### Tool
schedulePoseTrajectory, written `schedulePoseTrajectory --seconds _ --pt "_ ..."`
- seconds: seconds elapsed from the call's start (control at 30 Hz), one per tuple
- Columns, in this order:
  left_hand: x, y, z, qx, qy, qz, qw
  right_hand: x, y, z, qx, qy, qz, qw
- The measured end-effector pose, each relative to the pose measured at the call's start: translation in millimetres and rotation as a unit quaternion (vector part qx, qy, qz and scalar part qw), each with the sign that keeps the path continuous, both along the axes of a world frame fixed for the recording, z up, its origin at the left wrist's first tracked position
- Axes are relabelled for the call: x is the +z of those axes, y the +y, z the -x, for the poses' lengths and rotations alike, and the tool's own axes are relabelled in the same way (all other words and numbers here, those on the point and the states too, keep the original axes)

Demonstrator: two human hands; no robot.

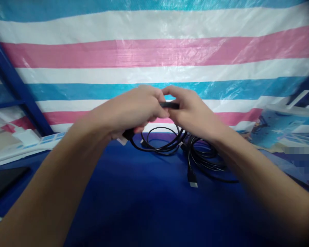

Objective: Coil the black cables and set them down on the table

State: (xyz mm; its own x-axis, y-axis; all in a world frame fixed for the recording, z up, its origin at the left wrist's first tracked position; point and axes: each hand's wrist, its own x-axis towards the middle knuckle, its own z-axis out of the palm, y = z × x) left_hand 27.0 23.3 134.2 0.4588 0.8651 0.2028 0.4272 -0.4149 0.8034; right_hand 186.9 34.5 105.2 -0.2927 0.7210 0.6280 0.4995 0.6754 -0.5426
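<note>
My left hand (146, 104) and my right hand (186, 108) meet in the middle, raised above the blue table. Both are closed on a black cable (157, 150), which hangs below them in loose loops. A short dark stretch (170, 105) bridges the fingertips of the two hands; whether it is cable or a tie, I cannot tell. Below my left palm sticks out a black plug (128, 133) with a pale end. Under my right wrist lies another coil of black cable (204, 159), and its flat plug with a metal tip (192, 180) points toward me.
A white power strip (50, 139) with a white adapter (28, 137) stands at the left. Nearer is a dark flat device (7, 181). At the right sits a bluish plastic package (275, 127). Behind hangs a striped sheet (154, 51) between blue frame posts (23, 85).
</note>
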Motion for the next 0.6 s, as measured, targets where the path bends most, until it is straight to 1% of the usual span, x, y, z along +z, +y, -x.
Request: schedulePoseTrajectory --seconds 0.03,0.07,0.1,0.17,0.2,0.23,0.27,0.33,0.4,0.47,0.53,0.6 --pt "2.3 -1 -1 0.02 -0.06 -0.009 0.998 0.1 1 -1 0.03 0.066 0.039 0.997" --pt "5.2 -3 0 0.038 -0.123 -0.02 0.991 0.0 3 -2 0.062 0.135 0.084 0.985" --pt "8.0 -3 0 0.05 -0.181 -0.029 0.982 -0.2 5 -4 0.09 0.195 0.128 0.968" --pt "12.0 -4 3 0.052 -0.264 -0.03 0.963 -0.9 7 -6 0.128 0.274 0.19 0.934" --pt "12.7 -3 4 0.045 -0.278 -0.021 0.959 -1.2 7 -6 0.134 0.286 0.208 0.926" --pt "12.4 -3 5 0.037 -0.27 -0.01 0.962 -1.6 7 -6 0.132 0.279 0.218 0.926" --pt "11.3 -2 6 0.026 -0.244 0.002 0.969 -1.9 6 -6 0.124 0.26 0.219 0.933" --pt "8.0 0 5 0.008 -0.168 0.013 0.986 -2.6 2 -4 0.105 0.194 0.203 0.954" --pt "5.1 -1 3 0.008 -0.092 0.013 0.996 -2.8 -2 -2 0.093 0.123 0.173 0.973" --pt "3.9 -2 0 0.02 -0.053 0.012 0.998 -2.2 -5 -1 0.095 0.089 0.154 0.98" --pt "4.4 -2 -2 0.029 -0.073 -0.006 0.997 -0.3 -6 -1 0.127 0.109 0.161 0.973" --pt "5.8 -1 -1 0.023 -0.152 -0.024 0.988 2.4 -7 -1 0.18 0.183 0.175 0.951"
